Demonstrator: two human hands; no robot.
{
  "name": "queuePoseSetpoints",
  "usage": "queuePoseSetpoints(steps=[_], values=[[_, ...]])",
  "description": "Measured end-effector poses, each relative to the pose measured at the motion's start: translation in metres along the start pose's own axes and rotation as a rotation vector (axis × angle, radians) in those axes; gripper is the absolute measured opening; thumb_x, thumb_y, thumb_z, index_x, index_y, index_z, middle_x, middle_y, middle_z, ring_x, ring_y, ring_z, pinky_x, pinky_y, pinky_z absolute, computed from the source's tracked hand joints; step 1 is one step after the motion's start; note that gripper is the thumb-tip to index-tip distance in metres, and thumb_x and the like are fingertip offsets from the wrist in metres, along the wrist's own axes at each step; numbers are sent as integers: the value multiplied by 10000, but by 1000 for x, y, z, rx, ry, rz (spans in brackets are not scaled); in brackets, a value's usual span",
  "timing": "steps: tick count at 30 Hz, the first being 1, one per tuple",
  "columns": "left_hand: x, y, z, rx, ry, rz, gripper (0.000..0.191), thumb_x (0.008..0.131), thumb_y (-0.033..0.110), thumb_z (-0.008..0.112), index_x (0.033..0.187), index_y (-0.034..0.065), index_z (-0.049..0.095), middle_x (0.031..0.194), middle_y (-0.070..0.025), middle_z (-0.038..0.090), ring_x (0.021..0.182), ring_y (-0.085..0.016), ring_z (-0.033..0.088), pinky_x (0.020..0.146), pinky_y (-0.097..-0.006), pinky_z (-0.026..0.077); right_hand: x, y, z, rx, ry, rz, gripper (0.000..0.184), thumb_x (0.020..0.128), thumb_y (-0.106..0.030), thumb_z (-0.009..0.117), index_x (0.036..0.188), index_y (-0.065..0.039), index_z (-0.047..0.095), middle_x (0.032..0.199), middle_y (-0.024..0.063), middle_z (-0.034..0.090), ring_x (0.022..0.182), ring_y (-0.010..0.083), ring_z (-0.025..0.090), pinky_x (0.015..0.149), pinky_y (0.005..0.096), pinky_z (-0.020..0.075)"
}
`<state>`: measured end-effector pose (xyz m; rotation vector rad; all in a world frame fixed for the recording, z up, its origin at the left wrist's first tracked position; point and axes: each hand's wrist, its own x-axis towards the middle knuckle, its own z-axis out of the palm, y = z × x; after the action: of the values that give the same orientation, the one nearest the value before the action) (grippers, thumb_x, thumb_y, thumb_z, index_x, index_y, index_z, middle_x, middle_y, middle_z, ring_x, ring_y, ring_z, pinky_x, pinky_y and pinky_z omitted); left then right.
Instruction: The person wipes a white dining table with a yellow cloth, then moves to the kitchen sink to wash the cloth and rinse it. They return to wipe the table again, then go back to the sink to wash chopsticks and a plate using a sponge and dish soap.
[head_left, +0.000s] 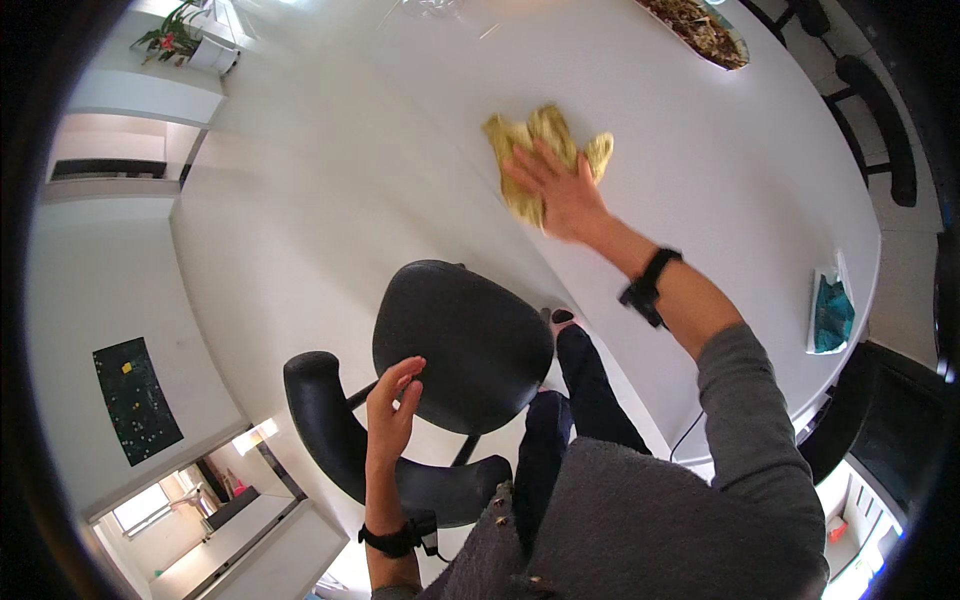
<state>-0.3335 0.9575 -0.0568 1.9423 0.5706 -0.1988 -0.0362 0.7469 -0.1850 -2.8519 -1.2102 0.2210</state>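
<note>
My right hand (559, 187) lies palm down, fingers spread, on a crumpled yellow cloth (551, 131), pressing it onto the white table (675, 187) near its edge. A black band with a small device is around that wrist. My left hand (396, 405) hangs in front of the black chair (461, 345), its fingers loosely curled with nothing between them. It wears a similar black band with a device. Whether the left hand touches the chair cannot be told.
A long tray of dried brown material (701, 30) stands at the table's far side. A teal and white packet (831, 311) lies near the right rim. Black chairs (885, 135) stand beyond the table. A potted plant (214, 54) is at the upper left. My legs are beside the black chair.
</note>
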Motion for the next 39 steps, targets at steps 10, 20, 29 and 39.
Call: queuePoseSetpoints(steps=[10, 20, 29, 39], values=[[7, -21, 4, -101, -62, -18, 281, 921, 68, 531, 1193, 9, 561, 1155, -106, 610, 1112, -192, 558, 962, -325, 419, -271, -15, -15, 246, -365, -19, 721, 834, -343, 542, 1471, -274, 212, 1528, -36, 208, 1428, 233, 111, 1071, 652, 82], [-16, -33, -15, -108, 90, -100, 272, 903, 74, 563, 1167, 7, 579, 1094, -103, 641, 1049, -184, 592, 915, -310, 446, -2, -16, -5, 89, -36, -78, 735, 785, -205, 562, 1457, -228, 265, 1521, 26, 234, 1429, 257, 108, 1070, 647, 87], [-61, -36, -17, -198, 309, -396, 260, 882, 29, 539, 1132, -20, 591, 1070, -120, 644, 1023, -196, 605, 906, -306, 457, 235, -28, -19, 99, -12, 49, 691, 846, -208, 381, 1492, -211, 137, 1557, 2, 113, 1439, 252, 30, 1096, 610, -16], [-54, -12, 8, -214, 259, -416, 250, 901, 48, 529, 1140, -1, 586, 1113, -135, 631, 1052, -220, 597, 928, -337, 457, 291, -32, -22, 144, 46, 97, 746, 819, -246, 427, 1495, -219, 113, 1562, 8, 75, 1438, 257, 22, 1097, 618, 20]])
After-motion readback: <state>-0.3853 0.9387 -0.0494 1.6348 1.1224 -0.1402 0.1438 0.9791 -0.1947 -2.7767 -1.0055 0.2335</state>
